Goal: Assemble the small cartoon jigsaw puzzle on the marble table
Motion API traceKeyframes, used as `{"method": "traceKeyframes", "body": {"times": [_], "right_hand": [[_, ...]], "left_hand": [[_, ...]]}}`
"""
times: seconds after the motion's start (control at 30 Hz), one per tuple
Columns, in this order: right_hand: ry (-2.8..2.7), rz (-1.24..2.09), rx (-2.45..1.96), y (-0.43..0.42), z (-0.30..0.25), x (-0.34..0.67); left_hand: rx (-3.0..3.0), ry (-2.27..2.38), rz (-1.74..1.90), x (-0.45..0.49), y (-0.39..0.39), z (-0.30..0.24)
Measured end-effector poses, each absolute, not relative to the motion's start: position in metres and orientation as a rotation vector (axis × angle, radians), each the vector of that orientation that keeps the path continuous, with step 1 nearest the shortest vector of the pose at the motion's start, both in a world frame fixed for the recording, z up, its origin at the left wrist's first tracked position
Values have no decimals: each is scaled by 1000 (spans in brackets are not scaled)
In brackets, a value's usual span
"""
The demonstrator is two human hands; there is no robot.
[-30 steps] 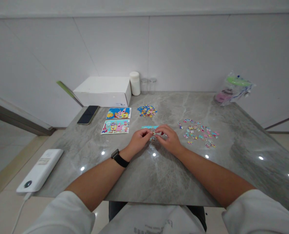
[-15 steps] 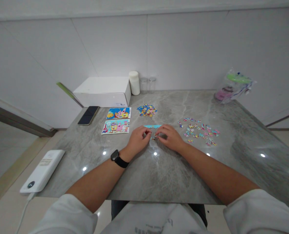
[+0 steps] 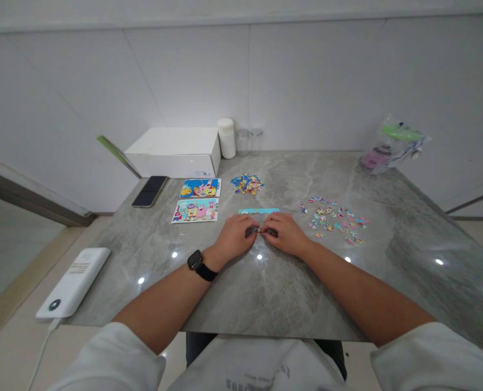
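Grey table (image 3: 241, 304), with a white wall (image 3: 306, 81) standing behind; box (image 3: 172, 142), bottle (image 3: 226, 139) and bag (image 3: 392, 146) are sitting toward the rear. Left side: two cards (image 3: 195, 210), lying one beyond the other; phone (image 3: 150, 191), resting near them. Centre rear: one blue-yellow pile (image 3: 247, 183). Right side: loose pieces (image 3: 326, 210), lying scattered. Front centre: one blue strip (image 3: 245, 210); small pieces (image 3: 259, 231) are lying nearer the person, between the hands. Left hand (image 3: 237, 234) and right hand (image 3: 284, 232): fingers are curling inward, converging at the small pieces; whether they are pinching cannot be told. Step, seemingly: joining pieces. Next move: likely calling for aligned edges and light, even pressure.
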State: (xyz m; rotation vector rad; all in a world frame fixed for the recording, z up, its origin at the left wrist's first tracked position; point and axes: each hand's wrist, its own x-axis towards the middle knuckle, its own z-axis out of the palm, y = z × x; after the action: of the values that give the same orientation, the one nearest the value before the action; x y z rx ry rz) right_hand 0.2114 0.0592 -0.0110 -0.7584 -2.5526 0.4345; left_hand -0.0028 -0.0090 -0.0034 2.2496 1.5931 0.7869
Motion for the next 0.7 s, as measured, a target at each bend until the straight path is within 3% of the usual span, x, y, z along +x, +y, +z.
{"method": "traceKeyframes", "body": {"times": [0.7], "right_hand": [[-2578,338,-895,61,-3,223]], "left_hand": [[2326,1546,702,-6,-9,-6]]}}
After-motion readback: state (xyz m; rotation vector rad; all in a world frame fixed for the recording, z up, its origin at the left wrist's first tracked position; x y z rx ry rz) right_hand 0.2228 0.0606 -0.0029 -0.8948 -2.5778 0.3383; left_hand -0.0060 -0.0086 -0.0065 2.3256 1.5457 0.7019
